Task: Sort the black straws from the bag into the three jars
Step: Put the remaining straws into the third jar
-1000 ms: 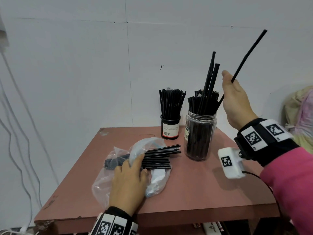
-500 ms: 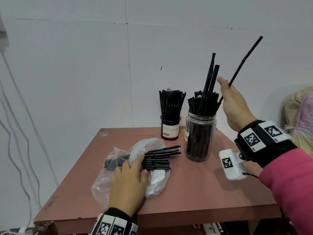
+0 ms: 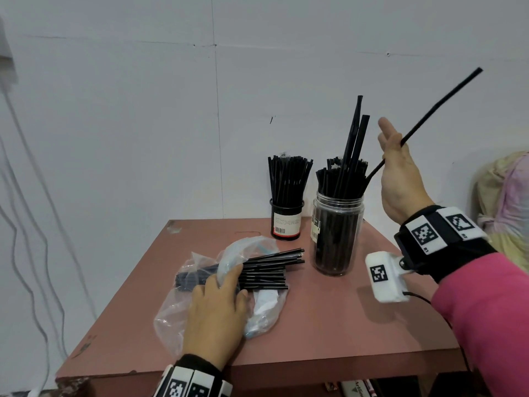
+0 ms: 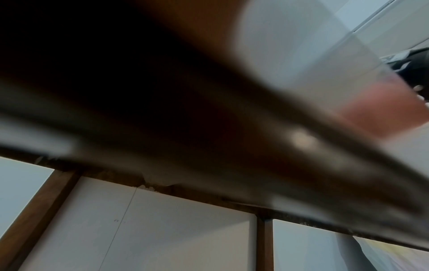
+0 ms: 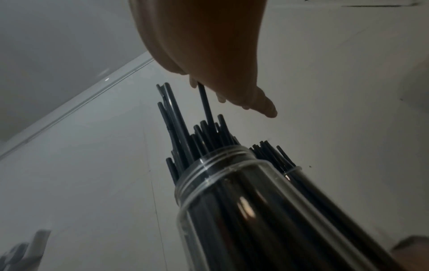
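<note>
Closest to the camera, the left hand (image 3: 214,313) lies flat with fingers relaxed on the clear plastic bag (image 3: 169,325), pinning the bundle of black straws (image 3: 266,267) sticking out of its mouth toward the right. All of that sits on the reddish-brown table (image 3: 343,325). A bit further back, the right hand (image 3: 400,179) is raised and pinching a single straw (image 3: 440,101), tilted up to the right, its lower end dipping among the straws in the clear jar (image 3: 337,233). That jar's packed, two long ones poking out. Left and behind it stands a black labelled jar (image 3: 287,222), also full. Left wrist view is just blur.
</note>
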Action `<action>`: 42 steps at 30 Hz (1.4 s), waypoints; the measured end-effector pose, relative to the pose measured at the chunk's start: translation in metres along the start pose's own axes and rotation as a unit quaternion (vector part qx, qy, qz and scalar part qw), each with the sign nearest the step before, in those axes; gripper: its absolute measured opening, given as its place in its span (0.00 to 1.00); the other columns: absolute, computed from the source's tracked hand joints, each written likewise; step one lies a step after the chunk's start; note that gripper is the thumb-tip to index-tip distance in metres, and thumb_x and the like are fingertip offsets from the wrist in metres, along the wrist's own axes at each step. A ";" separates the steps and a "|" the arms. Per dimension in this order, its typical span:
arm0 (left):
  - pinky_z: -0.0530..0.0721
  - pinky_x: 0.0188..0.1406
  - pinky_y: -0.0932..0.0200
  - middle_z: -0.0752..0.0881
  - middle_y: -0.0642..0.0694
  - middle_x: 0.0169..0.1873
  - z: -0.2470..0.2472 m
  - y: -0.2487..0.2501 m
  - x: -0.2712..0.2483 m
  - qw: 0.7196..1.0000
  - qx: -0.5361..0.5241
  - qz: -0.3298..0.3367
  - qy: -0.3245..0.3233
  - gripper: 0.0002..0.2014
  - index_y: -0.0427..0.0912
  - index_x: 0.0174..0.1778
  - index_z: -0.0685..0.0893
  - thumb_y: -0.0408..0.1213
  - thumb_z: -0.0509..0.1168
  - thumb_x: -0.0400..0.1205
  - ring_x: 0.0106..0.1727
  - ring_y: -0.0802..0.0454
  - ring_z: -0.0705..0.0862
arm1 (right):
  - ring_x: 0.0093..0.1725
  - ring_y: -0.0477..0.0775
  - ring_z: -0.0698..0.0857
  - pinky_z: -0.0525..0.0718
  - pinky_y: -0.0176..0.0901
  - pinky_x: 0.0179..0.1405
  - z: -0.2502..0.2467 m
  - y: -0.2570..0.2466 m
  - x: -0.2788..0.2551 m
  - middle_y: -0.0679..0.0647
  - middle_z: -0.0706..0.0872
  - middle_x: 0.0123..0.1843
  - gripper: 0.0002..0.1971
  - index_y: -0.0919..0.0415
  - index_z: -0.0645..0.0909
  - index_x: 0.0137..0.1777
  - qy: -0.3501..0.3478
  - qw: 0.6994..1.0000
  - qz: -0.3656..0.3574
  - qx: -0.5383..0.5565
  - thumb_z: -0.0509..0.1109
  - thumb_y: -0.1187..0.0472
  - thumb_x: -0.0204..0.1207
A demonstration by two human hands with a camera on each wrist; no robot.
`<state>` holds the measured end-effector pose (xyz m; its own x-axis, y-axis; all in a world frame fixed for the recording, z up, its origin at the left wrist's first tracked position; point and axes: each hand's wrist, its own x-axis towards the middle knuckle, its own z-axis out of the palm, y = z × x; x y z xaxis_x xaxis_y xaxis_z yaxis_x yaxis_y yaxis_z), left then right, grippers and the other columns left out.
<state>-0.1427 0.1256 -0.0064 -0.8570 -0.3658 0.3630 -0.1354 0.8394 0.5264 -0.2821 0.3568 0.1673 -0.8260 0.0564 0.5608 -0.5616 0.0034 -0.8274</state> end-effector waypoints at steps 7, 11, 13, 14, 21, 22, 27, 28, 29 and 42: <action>0.71 0.62 0.56 0.74 0.51 0.63 -0.001 0.001 -0.001 1.000 0.008 0.005 0.004 0.25 0.66 0.79 0.57 0.48 0.53 0.86 0.54 0.53 0.65 | 0.68 0.31 0.70 0.66 0.18 0.56 0.006 0.020 -0.010 0.37 0.74 0.73 0.23 0.48 0.68 0.80 -0.061 0.995 0.068 -0.042 0.46 0.46 0.88; 0.71 0.63 0.55 0.74 0.51 0.62 0.000 0.000 0.000 1.000 0.008 0.001 0.003 0.25 0.66 0.79 0.58 0.48 0.53 0.86 0.55 0.53 0.65 | 0.68 0.33 0.69 0.60 0.35 0.72 0.004 0.022 -0.011 0.38 0.73 0.75 0.26 0.53 0.64 0.82 -0.091 0.991 0.092 -0.028 0.52 0.45 0.87; 0.71 0.61 0.56 0.74 0.52 0.59 -0.001 0.000 0.000 1.000 0.005 0.002 0.003 0.25 0.66 0.79 0.57 0.48 0.53 0.86 0.54 0.53 0.65 | 0.72 0.34 0.64 0.57 0.35 0.73 0.002 0.012 -0.009 0.41 0.64 0.82 0.31 0.54 0.53 0.85 -0.074 0.994 0.077 -0.002 0.55 0.45 0.86; 0.71 0.60 0.57 0.73 0.54 0.57 -0.001 0.001 -0.001 1.000 0.003 0.004 0.003 0.25 0.67 0.79 0.57 0.48 0.53 0.86 0.54 0.53 0.65 | 0.75 0.36 0.63 0.57 0.36 0.72 0.002 0.004 -0.006 0.43 0.60 0.84 0.33 0.53 0.50 0.86 -0.061 0.996 0.063 0.007 0.56 0.44 0.85; 0.70 0.59 0.57 0.74 0.54 0.57 -0.002 0.003 -0.001 1.000 -0.003 0.004 0.003 0.24 0.68 0.78 0.58 0.46 0.54 0.86 0.54 0.53 0.66 | 0.73 0.42 0.74 0.63 0.45 0.77 0.009 -0.029 0.016 0.44 0.78 0.73 0.24 0.50 0.69 0.78 -0.013 0.998 -0.028 -0.051 0.47 0.43 0.88; 0.70 0.58 0.57 0.73 0.54 0.56 -0.003 0.003 -0.001 1.000 -0.004 0.004 0.002 0.24 0.68 0.77 0.58 0.47 0.53 0.86 0.54 0.53 0.67 | 0.75 0.42 0.71 0.61 0.43 0.79 0.011 -0.025 0.015 0.46 0.76 0.75 0.24 0.50 0.68 0.79 -0.029 0.997 -0.031 -0.071 0.46 0.43 0.88; 0.69 0.58 0.58 0.73 0.54 0.58 -0.003 0.003 -0.002 1.000 -0.003 0.005 0.000 0.24 0.67 0.78 0.58 0.47 0.53 0.86 0.54 0.53 0.66 | 0.79 0.46 0.67 0.60 0.37 0.76 0.011 0.009 -0.002 0.47 0.69 0.80 0.24 0.49 0.68 0.81 -0.085 0.983 0.021 -0.162 0.47 0.45 0.88; 0.69 0.58 0.58 0.73 0.54 0.57 -0.003 0.003 -0.002 1.000 -0.001 0.007 0.000 0.24 0.67 0.78 0.58 0.46 0.53 0.86 0.54 0.53 0.66 | 0.77 0.46 0.70 0.63 0.37 0.74 0.010 0.013 -0.004 0.48 0.72 0.78 0.24 0.51 0.70 0.79 -0.082 0.984 0.031 -0.157 0.48 0.46 0.88; 0.69 0.58 0.58 0.73 0.53 0.57 -0.002 0.003 -0.002 1.000 0.000 0.008 0.000 0.24 0.67 0.78 0.58 0.46 0.53 0.86 0.54 0.53 0.66 | 0.74 0.45 0.72 0.64 0.37 0.71 0.010 0.014 -0.005 0.49 0.74 0.77 0.23 0.54 0.73 0.77 -0.078 0.984 0.039 -0.152 0.50 0.47 0.88; 0.71 0.60 0.56 0.74 0.53 0.58 -0.004 0.004 -0.002 1.000 0.000 0.000 0.001 0.24 0.66 0.78 0.58 0.47 0.53 0.86 0.54 0.52 0.66 | 0.74 0.49 0.75 0.68 0.45 0.73 0.010 -0.010 0.009 0.48 0.78 0.73 0.39 0.58 0.74 0.75 -0.106 0.980 0.073 -0.150 0.57 0.28 0.76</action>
<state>-0.1399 0.1280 -0.0019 -0.8562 -0.3670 0.3636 -0.1358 0.8389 0.5271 -0.2844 0.3469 0.1805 -0.9059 -0.1308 0.4027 -0.4233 0.3053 -0.8530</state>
